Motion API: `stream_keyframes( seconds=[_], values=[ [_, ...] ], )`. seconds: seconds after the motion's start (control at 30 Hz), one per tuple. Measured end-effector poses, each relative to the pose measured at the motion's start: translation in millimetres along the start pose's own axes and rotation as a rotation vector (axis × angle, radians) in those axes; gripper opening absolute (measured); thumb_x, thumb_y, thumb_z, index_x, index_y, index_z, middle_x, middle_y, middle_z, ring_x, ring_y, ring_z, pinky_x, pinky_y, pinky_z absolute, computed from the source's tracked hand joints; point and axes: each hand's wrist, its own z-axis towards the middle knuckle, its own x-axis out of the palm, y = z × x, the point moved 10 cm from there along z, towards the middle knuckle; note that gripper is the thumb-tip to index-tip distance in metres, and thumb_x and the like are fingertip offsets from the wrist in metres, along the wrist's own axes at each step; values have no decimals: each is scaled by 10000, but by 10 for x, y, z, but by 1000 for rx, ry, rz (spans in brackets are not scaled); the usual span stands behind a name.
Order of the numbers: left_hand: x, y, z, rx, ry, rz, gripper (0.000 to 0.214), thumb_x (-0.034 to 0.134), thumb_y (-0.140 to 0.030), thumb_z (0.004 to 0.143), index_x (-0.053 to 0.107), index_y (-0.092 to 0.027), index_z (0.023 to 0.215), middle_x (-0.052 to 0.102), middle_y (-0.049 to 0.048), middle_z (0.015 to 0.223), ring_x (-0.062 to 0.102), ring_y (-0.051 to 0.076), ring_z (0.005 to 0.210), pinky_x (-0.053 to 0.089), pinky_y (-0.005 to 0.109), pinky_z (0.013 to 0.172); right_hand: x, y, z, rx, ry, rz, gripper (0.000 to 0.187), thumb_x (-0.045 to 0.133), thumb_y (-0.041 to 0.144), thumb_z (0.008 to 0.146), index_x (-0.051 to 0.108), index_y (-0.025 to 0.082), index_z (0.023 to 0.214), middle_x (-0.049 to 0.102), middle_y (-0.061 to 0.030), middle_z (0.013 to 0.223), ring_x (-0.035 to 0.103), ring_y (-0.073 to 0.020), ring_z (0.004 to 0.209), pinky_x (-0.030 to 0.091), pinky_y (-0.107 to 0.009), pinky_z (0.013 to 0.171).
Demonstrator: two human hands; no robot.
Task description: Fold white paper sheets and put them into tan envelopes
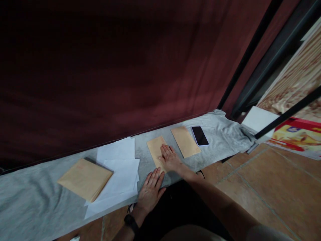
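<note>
We see a flat, rectangular tan paper envelope [154, 144] lying under our right grip [169, 158], which rests palm down on its right-hand part, fingers extended and holding nothing. Our left grip [151, 187], with a black band [131, 223] at the wrist, lies flat with its fingers stretched and slightly spread, the fingertips at the envelope's near end; we cannot tell how firmly they press. On the same grey, cloth-covered surface [222, 132], a second tan paper envelope [186, 142] lies just right of the right grip, beside a dark-screened phone [200, 136]. Left of both grips, we see a tan envelope stack [84, 179] partly over white paper sheets [122, 172].
</note>
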Motion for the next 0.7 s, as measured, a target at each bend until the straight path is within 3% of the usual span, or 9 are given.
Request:
stream_keyframes(
  seconds=[0.2, 0.33, 0.53, 0.7],
  values=[
    [51, -4, -15, 13, -5, 15, 607, 485, -426, 979, 376, -174, 1520, 384, 116, 1589, 357, 271, 1466, 357, 451, 1175, -143, 210, -722, -117, -33, 55, 631, 421, 445, 1023, 341, 87, 1537, 386, -157, 1575, 339, -258, 1468, 250, -438, 1221],
    [51, 4, -21, 8, -13, -2, 604, 475, -421, 983, 360, -191, 1530, 383, 108, 1590, 359, 265, 1466, 355, 454, 1176, -260, 215, -1015, -129, -35, 109, 554, 451, 381, 1015, 404, 130, 1508, 439, -128, 1551, 386, -252, 1433, 301, -437, 1195],
    [16, 1, -14, 5, -22, -17, 619, 485, -409, 976, 342, -191, 1538, 371, 108, 1596, 351, 265, 1471, 352, 454, 1180, -412, -329, -917, 334, -110, 157, 391, 477, 228, 968, 568, 117, 1332, 640, -162, 1269, 595, -268, 1135, 480, -408, 988],
    [27, 0, -13, 15, -25, 24, 641, 492, -429, 973, 329, -187, 1544, 367, 121, 1596, 363, 267, 1464, 373, 450, 1164, -373, -494, -726, 487, -88, 259, 234, 538, 166, 877, 661, 150, 1076, 680, -123, 1040, 633, -258, 1015, 494, -359, 929]
  ],
)
